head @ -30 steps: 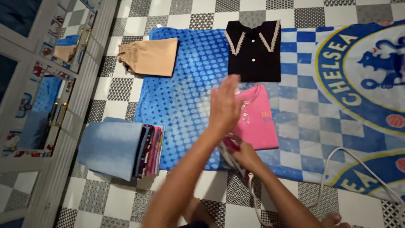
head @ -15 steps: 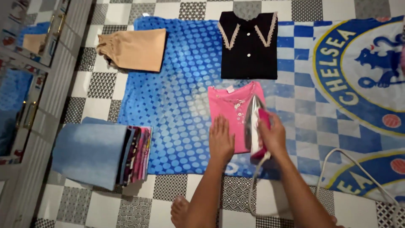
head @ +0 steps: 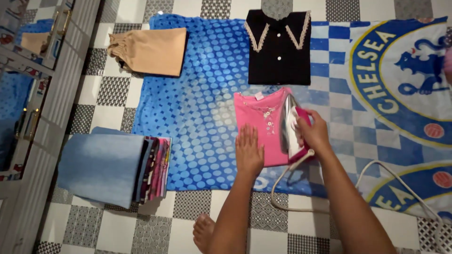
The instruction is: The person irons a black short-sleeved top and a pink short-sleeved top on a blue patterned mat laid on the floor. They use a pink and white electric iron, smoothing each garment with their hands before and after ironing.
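Note:
A folded pink shirt (head: 262,117) lies on a blue patterned blanket (head: 207,89) spread over the tiled floor. My left hand (head: 248,150) presses flat on the shirt's lower left corner, fingers together. My right hand (head: 314,131) grips the pink handle of a white and pink clothes iron (head: 292,126), which rests on the right side of the shirt. The iron's white cord (head: 376,171) loops off to the right.
A folded black blouse with a lace collar (head: 279,47) lies just beyond the pink shirt. A folded tan garment (head: 150,45) sits at the blanket's far left corner. A stack of folded clothes (head: 115,167) is at left, beside a mirrored wardrobe (head: 33,94). My foot (head: 205,233) rests on the tiles.
The iron has slid a little farther up the pink shirt with my right hand. My left hand, raised a second ago, now stays pressed on the shirt.

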